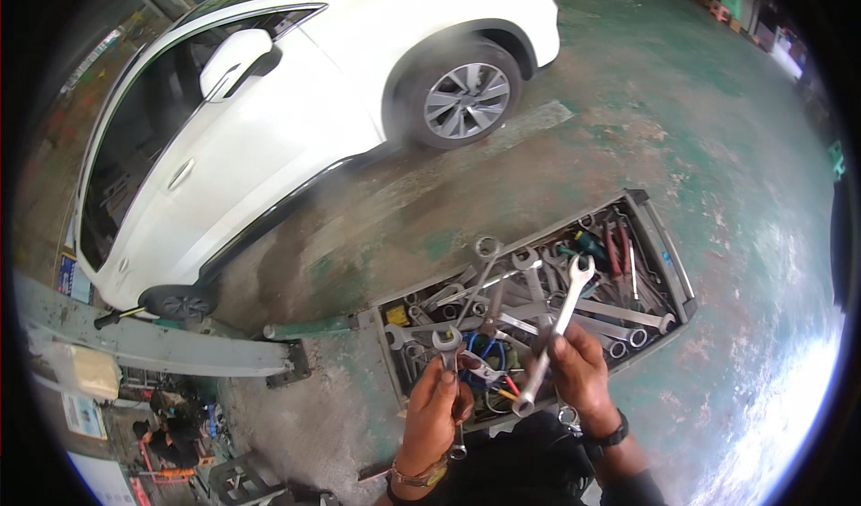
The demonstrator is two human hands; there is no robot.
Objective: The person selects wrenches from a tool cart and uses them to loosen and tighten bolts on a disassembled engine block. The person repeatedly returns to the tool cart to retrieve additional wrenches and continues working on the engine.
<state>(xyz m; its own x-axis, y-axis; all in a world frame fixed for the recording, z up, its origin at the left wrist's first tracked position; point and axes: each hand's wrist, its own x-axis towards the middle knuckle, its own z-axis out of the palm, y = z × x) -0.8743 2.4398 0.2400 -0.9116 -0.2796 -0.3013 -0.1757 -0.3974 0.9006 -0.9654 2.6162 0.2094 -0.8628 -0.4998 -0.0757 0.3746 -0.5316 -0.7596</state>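
Note:
My left hand (430, 416) is closed around a silver wrench (447, 343), its open end pointing up and another end showing below the fist. A long ring wrench (487, 247) rises behind it; whether that is held too, I cannot tell. My right hand (578, 371) grips a large silver combination wrench (570, 295), tilted with its open end up, and further wrench ends hang below that hand. Both hands are over a long open metal tool tray (680, 282) crowded with wrenches, red-handled pliers (619, 250) and other hand tools.
A white car (332, 85) stands side-on beyond the tray. At left, a grey metal lift column (179, 345) runs beside it, with assorted tools and equipment (179, 439) below. Stools (728, 6) and small items sit at the far right of the green-painted floor (646, 129).

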